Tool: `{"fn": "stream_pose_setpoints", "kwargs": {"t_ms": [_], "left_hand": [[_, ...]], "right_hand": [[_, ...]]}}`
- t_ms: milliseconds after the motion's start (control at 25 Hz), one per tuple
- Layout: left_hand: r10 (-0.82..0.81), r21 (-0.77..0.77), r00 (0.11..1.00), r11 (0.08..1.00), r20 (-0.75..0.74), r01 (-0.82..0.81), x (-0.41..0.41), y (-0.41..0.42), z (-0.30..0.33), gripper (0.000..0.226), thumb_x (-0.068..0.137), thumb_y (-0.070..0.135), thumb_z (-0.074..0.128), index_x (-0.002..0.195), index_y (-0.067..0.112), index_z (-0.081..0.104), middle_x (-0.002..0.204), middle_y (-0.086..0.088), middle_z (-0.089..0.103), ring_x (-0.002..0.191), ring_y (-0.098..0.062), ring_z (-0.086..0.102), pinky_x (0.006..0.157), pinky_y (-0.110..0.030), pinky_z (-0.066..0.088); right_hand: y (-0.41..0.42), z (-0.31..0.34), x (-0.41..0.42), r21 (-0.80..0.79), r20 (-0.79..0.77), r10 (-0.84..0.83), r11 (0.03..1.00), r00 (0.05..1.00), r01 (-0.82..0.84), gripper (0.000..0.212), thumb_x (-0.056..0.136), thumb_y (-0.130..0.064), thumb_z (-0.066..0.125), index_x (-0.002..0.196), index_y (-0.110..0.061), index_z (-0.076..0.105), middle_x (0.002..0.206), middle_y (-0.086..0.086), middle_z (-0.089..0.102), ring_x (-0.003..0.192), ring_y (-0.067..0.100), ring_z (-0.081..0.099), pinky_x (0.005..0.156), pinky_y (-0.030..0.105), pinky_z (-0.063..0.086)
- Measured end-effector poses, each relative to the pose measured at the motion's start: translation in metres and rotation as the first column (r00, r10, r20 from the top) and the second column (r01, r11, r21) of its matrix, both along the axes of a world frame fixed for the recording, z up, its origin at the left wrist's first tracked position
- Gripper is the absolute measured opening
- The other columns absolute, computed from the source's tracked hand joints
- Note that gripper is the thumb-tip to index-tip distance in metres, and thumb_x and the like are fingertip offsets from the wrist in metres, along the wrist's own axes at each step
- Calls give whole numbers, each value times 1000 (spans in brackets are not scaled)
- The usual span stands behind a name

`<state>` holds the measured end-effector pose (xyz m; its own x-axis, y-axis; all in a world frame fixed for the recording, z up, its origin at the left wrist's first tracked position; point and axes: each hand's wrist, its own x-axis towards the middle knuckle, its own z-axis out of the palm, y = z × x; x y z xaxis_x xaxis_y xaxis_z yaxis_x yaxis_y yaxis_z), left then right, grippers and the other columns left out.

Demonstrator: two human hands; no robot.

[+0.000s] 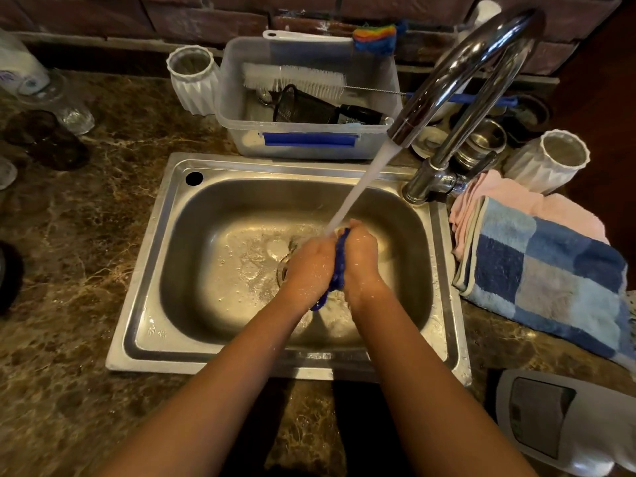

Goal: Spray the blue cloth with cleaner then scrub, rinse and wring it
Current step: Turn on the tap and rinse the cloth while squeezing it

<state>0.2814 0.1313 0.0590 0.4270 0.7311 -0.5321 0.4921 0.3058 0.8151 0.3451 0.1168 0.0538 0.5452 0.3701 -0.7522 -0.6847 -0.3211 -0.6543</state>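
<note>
The blue cloth [339,261] is bunched up between both my hands over the steel sink [144,256]. My left hand [311,261] grips it from the left and my right hand [361,256] grips it from the right. A tail of the cloth hangs below my wrists. Water runs from the chrome faucet [457,77] onto the top of the cloth and my fingers. Most of the cloth is hidden inside my hands.
A clear plastic tub [241,98] with brushes stands behind the sink. White ribbed vases [194,80] [547,163] sit at the back. A blue checked towel [550,270] and a pink cloth [499,197] lie to the right. A white device [568,421] lies at the front right.
</note>
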Motion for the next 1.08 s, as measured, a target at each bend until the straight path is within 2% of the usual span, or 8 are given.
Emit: {"fn": "stream_pose_setpoints", "kwargs": {"t_ms": [120, 240, 360, 480, 680, 880, 1000, 1080], "left_hand": [[58, -387, 920, 916, 387, 105, -25, 3, -7, 39, 86, -5, 31, 119, 13, 43, 97, -9, 53, 76, -18, 54, 67, -30, 47], [-228, -202, 908, 929, 352, 311, -42, 15, -12, 76, 84, -12, 45, 141, 32, 23, 127, -1, 50, 97, -21, 60, 79, -36, 52], [-225, -48, 936, 968, 269, 247, -46, 25, -10, 48, 84, 6, 61, 126, 25, 47, 122, -8, 58, 101, -25, 63, 73, -36, 56], [135, -111, 974, 987, 183, -116, -42, 28, -16, 7, 87, 13, 54, 87, 18, 59, 90, -10, 67, 78, -27, 64, 63, -38, 55], [445, -181, 895, 883, 37, -432, -29, 19, -26, 15, 90, 17, 46, 87, 8, 58, 83, -14, 59, 75, -23, 51, 63, -32, 41], [388, -443, 817, 877, 426, -185, -37, 19, -12, 26, 91, 35, 46, 92, 25, 69, 97, 0, 73, 92, -19, 68, 81, -41, 55], [221, -121, 929, 974, 298, -192, -36, 14, -11, 16, 89, 19, 54, 78, 21, 66, 87, -3, 67, 84, -21, 64, 82, -42, 53], [379, -112, 897, 925, 227, -362, -33, 14, -11, 11, 89, 20, 55, 81, 15, 60, 89, -10, 63, 84, -26, 61, 82, -43, 52]], "right_hand": [[-10, -1, 20, 138, -289, -139, 973, 947, 185, 26, 83, -22, 33, 59, -13, 35, 65, 9, 36, 60, 23, 41, 96, 39, 41], [-22, -4, 25, 260, -282, -51, 957, 958, 128, 30, 76, 6, 25, 84, -10, 50, 76, 10, 44, 69, 23, 49, 92, 44, 46], [-32, -10, 26, 397, -194, 164, 915, 967, -76, 50, 86, 13, 35, 118, -23, 46, 102, 11, 59, 92, 28, 62, 82, 44, 54], [-34, -8, 21, 353, -37, 253, 909, 967, -224, 24, 85, -7, 60, 106, -18, 55, 103, 8, 67, 91, 24, 69, 69, 39, 60], [-30, -4, 9, 197, 132, 239, 945, 962, -262, 23, 78, -32, 66, 97, -20, 61, 103, 9, 69, 84, 21, 71, 53, 30, 56], [-40, -7, 10, 314, 53, 21, 949, 998, -37, 8, 90, -15, 54, 96, -14, 58, 100, 10, 66, 94, 26, 66, 83, 44, 54], [-39, 0, 7, 368, 14, -11, 930, 1000, 6, 9, 86, -11, 59, 95, -11, 58, 102, 16, 64, 95, 29, 61, 90, 45, 49], [-38, 4, 6, 372, 76, -26, 928, 997, -5, 20, 81, -11, 64, 99, -17, 58, 108, 14, 63, 94, 25, 65, 82, 38, 56]]}}
